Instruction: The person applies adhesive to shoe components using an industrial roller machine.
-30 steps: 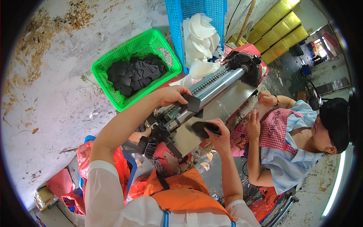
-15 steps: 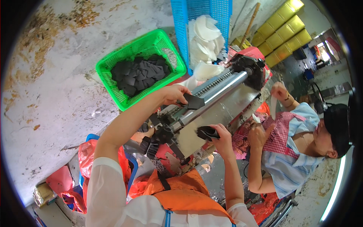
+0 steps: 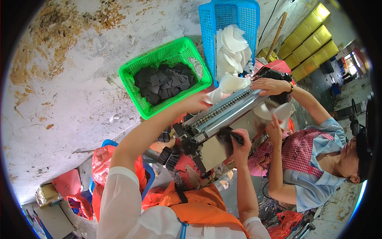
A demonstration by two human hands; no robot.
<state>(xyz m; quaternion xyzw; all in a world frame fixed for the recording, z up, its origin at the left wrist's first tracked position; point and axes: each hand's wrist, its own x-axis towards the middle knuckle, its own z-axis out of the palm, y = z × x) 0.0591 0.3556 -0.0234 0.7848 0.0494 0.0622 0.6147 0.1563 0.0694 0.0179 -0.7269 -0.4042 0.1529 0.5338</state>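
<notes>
In front of me stands a roller machine with a shiny metal roller (image 3: 227,122), a spring-like rod above it and a flat feed plate (image 3: 213,153). My right hand (image 3: 242,144) is closed on a small stack of black pieces (image 3: 228,138), held over the plate close to the roller; the pieces are partly blurred. My left hand (image 3: 195,102) is at the machine's back edge, beside the green basket (image 3: 131,85). Motion smears its fingers, and I cannot make out anything in them. Many flat black pieces (image 3: 165,81) lie heaped in that basket.
A blue basket (image 3: 207,44) with white sheet pieces (image 3: 234,47) stands behind the machine. At right, a co-worker's hand (image 3: 272,85) rests on the machine's far end; the other holds a white piece (image 3: 282,113). Red plastic bags (image 3: 104,163) sit at lower left.
My left hand no longer shows the black piece it held above the roller. My right hand has brought its stack closer to the roller. The co-worker's hands have moved to the machine.
</notes>
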